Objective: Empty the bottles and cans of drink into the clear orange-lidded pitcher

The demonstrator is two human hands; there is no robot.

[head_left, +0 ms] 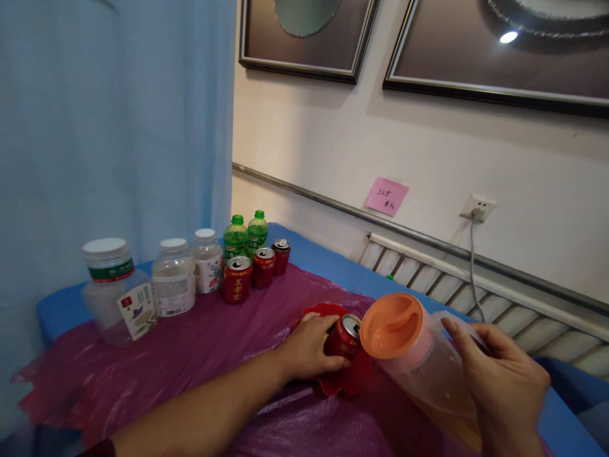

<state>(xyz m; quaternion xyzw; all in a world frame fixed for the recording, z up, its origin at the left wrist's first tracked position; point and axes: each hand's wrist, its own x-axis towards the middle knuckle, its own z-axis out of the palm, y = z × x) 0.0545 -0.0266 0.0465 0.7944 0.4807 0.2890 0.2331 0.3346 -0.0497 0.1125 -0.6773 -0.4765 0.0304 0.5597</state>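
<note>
The left hand (309,348) grips a red can (341,341) over a red dish (335,383) while the right hand (507,377) holds a tilted pitcher (423,368) beside it.

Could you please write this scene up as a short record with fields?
Left hand: gripping a red can, tilted, at the red dish
Right hand: holding a clear pitcher by its handle
Pitcher state: orange lid, tilted toward the can, liquid inside; no stream visible
Farther back, left: three white-lidded jars, two green-capped bottles, three more cans
Surface: purple plastic sheet over blue cover
Wall: pink note, socket, two framed pictures
</note>
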